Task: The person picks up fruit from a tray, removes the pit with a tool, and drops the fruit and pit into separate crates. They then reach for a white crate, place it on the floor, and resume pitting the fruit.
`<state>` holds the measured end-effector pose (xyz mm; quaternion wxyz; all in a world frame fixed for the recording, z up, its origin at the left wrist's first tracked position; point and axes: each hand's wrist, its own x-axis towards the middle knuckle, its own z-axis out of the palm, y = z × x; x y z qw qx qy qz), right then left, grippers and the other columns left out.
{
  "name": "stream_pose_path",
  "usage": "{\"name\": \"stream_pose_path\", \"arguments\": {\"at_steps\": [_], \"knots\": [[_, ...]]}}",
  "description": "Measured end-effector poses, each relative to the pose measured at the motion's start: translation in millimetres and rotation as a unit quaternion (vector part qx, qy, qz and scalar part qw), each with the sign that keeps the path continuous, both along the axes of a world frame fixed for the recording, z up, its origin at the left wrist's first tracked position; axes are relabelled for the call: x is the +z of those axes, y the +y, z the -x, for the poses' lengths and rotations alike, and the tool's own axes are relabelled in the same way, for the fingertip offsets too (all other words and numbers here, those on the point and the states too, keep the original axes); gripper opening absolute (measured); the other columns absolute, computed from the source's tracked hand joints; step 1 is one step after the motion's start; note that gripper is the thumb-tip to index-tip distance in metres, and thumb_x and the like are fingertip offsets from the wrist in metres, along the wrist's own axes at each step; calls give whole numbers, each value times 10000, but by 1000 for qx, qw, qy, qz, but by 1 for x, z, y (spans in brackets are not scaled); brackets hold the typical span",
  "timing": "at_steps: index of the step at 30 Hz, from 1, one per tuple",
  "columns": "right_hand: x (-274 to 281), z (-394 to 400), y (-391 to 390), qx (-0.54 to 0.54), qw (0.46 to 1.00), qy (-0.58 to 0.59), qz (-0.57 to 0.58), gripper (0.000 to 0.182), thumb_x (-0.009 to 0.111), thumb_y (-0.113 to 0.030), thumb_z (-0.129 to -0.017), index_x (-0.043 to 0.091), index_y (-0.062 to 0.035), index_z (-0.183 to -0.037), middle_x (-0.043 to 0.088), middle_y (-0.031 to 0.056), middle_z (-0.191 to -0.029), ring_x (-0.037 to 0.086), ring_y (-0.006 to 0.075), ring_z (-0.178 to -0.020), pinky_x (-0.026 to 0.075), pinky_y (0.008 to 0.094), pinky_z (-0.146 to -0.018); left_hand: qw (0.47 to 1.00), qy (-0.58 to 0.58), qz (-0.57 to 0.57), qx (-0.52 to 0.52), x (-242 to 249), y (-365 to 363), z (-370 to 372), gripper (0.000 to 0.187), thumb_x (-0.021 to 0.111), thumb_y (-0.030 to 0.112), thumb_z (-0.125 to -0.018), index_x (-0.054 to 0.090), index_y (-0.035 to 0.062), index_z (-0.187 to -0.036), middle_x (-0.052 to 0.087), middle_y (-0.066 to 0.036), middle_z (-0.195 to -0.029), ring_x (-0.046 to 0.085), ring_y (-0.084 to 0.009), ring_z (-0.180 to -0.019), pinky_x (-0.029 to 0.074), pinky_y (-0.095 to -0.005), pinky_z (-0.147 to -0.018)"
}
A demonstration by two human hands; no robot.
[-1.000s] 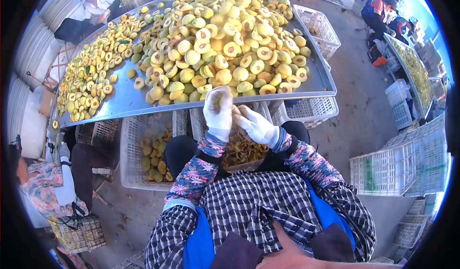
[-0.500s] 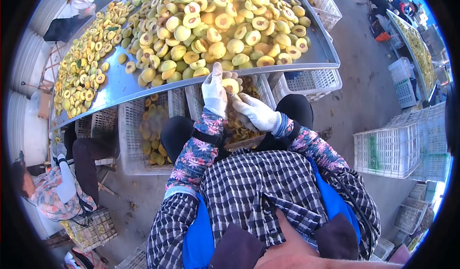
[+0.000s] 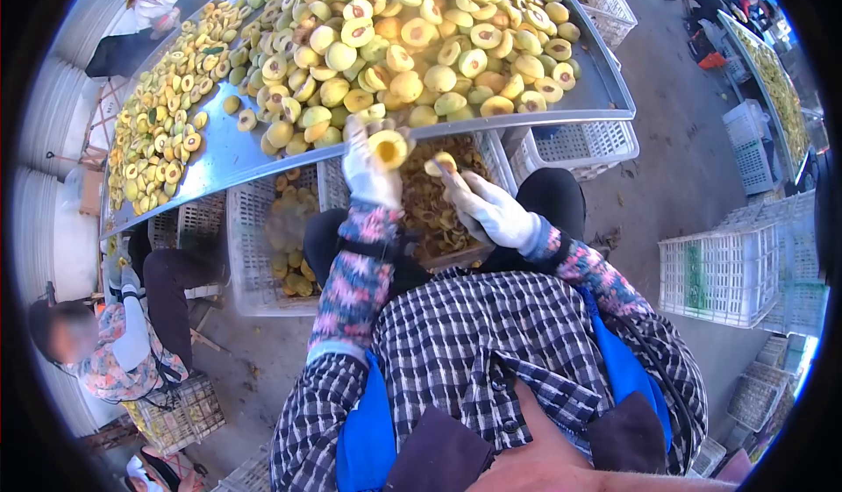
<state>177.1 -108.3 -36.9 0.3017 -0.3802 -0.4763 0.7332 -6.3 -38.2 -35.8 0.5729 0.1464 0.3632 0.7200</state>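
Observation:
My left hand [image 3: 370, 166], in a white glove, is closed around a yellow peach-like fruit half [image 3: 388, 150] just in front of the table's edge. The cut face points up and its hollow shows no stone. My right hand [image 3: 495, 214], also gloved, is apart from it to the right, fingers pinched. At its fingertips is a small yellow-brown piece [image 3: 438, 166], seemingly on the end of a thin dark tool mostly hidden by the glove. Below and between the hands, a crate holds brownish scraps [image 3: 434, 216]. A heap of halved yellow fruit [image 3: 408, 49] lies on the table beyond.
The metal table [image 3: 224, 146] has a raised rim and more halves [image 3: 158, 141] at left. A crate [image 3: 263, 292] with fruit stands beneath, another crate [image 3: 574, 148] at right. Stacked crates [image 3: 719, 273] stand farther right. Co-workers sit at left, one on a crate [image 3: 180, 417].
My hands have moved apart: the left went left with the fruit half, the right drew back to the right with the small piece. The fruit's hollow now shows. The view shifted slightly.

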Motion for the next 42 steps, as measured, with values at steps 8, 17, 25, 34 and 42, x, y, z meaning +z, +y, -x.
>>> {"name": "stream_pose_path", "arguments": {"at_steps": [8, 17, 25, 34, 42], "knots": [[-15, -25, -11, 140, 821, -458, -310, 387, 478, -212, -934, 400, -32, -1268, 614, 232, -1036, 637, 386, -885, 510, 433, -763, 412, 883, 154, 164, 5, 8, 170, 520, 656, 499, -802, 638, 113, -1149, 654, -168, -1070, 589, -358, -1035, 403, -453, -987], [-14, -10, -2, 167, 801, -485, -310, 438, 498, -111, -883, 425, -137, -1315, 561, 235, -1049, 636, 389, -879, 514, 442, -752, 373, 898, 175, -155, -10, 87, 36, 731, 489, 679, -805, 552, 92, -1237, 646, -192, -1094, 607, -311, -1059, 456, -420, -918], [-25, -16, 2, 98, 810, -474, -331, 648, 483, -127, -890, 209, -85, -1477, 579, 229, -1033, 628, 383, -852, 507, 441, -767, 664, 742, 69, -61, -22, 85, 60, 467, 728, 392, -715, 617, 108, -1069, 605, -191, -1087, 583, -329, -1035, 464, -397, -899], [18, -13, 32, -93, 834, -326, -435, 420, 537, -143, -900, 411, 7, -1272, 656, 179, -1078, 635, 361, -942, 512, 399, -800, 917, 322, -211, -107, 1, 19, 21, 763, 564, -160, -700, 365, 68, -1401, 400, -83, -1354, 503, -186, -1167, 464, -290, -958], [30, 15, 39, -214, 749, -305, -548, 392, 617, -167, -884, 476, 29, -1193, 652, 201, -808, 664, 347, -719, 532, 391, -619, 888, 328, -304, -112, 21, -8, -15, 681, 580, -36, -792, 335, 93, -1413, 375, -128, -1423, 461, -230, -1242, 415, -363, -1018]]}}
